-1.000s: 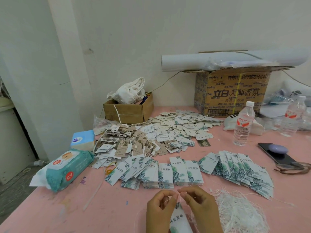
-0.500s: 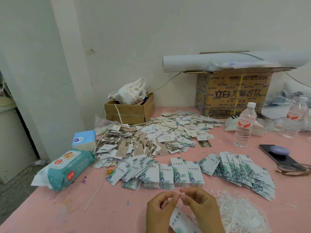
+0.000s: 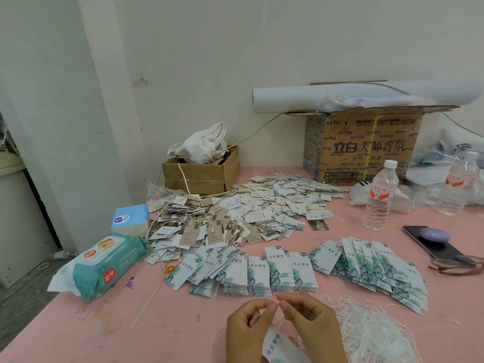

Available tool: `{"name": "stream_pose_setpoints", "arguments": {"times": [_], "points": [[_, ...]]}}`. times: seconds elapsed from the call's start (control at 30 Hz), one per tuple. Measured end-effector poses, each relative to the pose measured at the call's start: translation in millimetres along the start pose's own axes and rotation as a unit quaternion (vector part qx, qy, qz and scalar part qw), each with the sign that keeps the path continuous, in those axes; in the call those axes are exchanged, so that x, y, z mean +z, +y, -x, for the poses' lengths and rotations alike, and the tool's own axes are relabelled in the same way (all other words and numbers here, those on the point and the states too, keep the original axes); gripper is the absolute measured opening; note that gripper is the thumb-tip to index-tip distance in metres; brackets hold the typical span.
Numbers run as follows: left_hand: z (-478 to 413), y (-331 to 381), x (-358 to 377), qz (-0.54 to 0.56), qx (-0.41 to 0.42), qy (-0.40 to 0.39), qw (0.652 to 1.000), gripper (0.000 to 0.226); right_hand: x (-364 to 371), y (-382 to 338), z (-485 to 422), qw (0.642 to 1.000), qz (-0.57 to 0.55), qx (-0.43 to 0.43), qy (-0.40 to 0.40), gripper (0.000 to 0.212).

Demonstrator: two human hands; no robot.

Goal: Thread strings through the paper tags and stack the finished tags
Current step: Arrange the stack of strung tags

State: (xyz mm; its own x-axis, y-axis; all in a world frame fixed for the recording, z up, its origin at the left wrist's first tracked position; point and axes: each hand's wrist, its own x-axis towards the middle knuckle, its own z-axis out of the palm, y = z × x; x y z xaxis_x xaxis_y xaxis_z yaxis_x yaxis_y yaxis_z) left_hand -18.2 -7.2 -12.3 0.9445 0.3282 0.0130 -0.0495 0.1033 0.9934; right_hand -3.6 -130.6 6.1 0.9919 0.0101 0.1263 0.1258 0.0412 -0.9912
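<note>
Both hands meet at the table's near edge. My left hand (image 3: 248, 328) and my right hand (image 3: 311, 323) pinch a thin white string (image 3: 279, 323) between fingertips that almost touch. A white paper tag (image 3: 275, 345) with green leaf print hangs from the string below my hands, tilted. Just right of my right hand lies a tangled heap of white strings (image 3: 372, 334). Rows of leaf-print tags (image 3: 282, 268) fan across the table beyond my hands, and a big loose pile of tags (image 3: 262, 208) lies farther back.
On the pink table (image 3: 104, 323) are a teal wet-wipe pack (image 3: 102, 263) and blue tissue box (image 3: 129, 220) at left, a small cardboard box (image 3: 201, 174) and a large carton (image 3: 361, 145) at the back, two water bottles (image 3: 379, 197), a phone (image 3: 432, 242) at right.
The tag under my hands has swung from hanging straight down to tilted rightward. My fingertips stay pinched together on the string, a little farther apart.
</note>
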Motion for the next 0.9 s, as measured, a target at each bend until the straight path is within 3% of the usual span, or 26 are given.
{"name": "stream_pose_setpoints", "arguments": {"times": [0.17,0.33,0.6,0.9], "points": [[1,3,-1,-0.002,0.008,0.003,1.0,0.015,1,-2,2,1.0,0.023,-0.006,-0.019,0.025],[3,7,-2,0.028,-0.005,-0.005,1.0,0.01,0,-7,3,1.0,0.005,0.006,-0.025,0.011],[1,9,-6,0.087,-0.02,-0.036,0.995,0.016,-3,-7,-1,0.994,-0.04,0.027,-0.094,0.014],[0,6,-7,0.083,-0.024,-0.039,0.996,0.018,0,-5,1,0.996,-0.045,0.011,-0.08,0.012]]}}
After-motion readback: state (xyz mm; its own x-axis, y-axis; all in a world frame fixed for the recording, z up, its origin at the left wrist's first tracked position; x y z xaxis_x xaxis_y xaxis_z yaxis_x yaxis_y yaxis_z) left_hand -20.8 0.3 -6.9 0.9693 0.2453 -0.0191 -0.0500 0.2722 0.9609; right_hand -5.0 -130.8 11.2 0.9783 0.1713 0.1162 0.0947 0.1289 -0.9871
